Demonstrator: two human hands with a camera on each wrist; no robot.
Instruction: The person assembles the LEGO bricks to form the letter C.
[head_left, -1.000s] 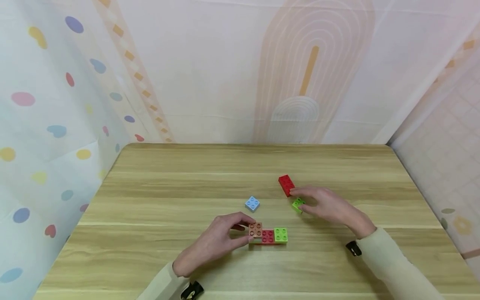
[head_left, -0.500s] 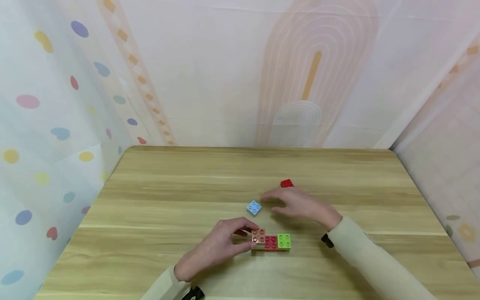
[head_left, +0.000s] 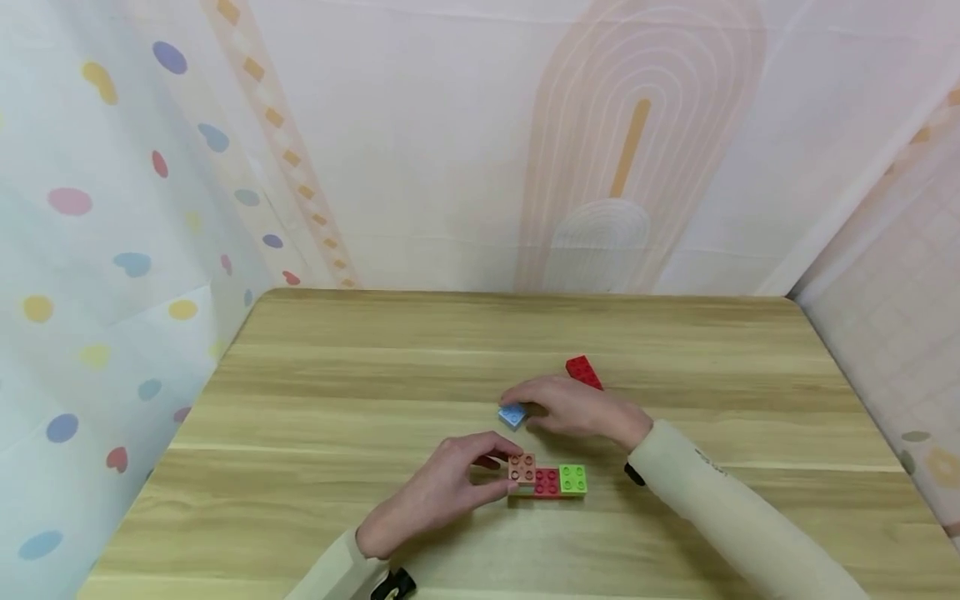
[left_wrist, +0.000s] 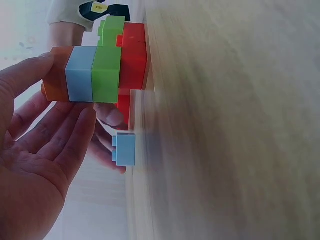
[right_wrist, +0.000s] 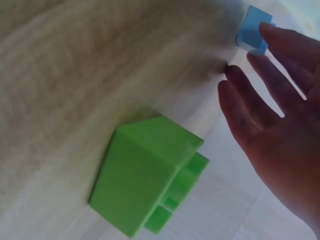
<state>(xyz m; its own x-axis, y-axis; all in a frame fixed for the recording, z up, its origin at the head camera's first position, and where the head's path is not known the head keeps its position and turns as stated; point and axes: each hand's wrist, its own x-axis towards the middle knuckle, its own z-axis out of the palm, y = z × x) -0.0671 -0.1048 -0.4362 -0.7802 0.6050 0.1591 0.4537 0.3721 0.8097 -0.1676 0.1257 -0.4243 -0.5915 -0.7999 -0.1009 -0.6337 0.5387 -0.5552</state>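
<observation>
My left hand (head_left: 450,479) pinches the orange brick (head_left: 522,468) between thumb and fingers. In the left wrist view, that brick tops a stack with a light blue brick (left_wrist: 80,75) and a green brick (left_wrist: 106,75) beneath, all on a long red base brick (left_wrist: 134,57). Another green brick (head_left: 573,478) sits on the base's right end, with red studs showing between. Right hand (head_left: 573,408) reaches over a loose light blue brick (head_left: 512,416), its fingers spread and fingertips right at the brick. The brick stands on the table, studs up.
A loose red brick (head_left: 584,372) lies behind my right hand, partly covered by it. The right wrist view shows a loose green brick (right_wrist: 150,175) on the wooden table (head_left: 360,375), hidden from the head view. Patterned cloth (head_left: 435,150) hangs behind the table.
My right hand has moved left, from beside the loose green and red bricks to the loose light blue brick. It now covers the green one. The left hand keeps its hold on the stack.
</observation>
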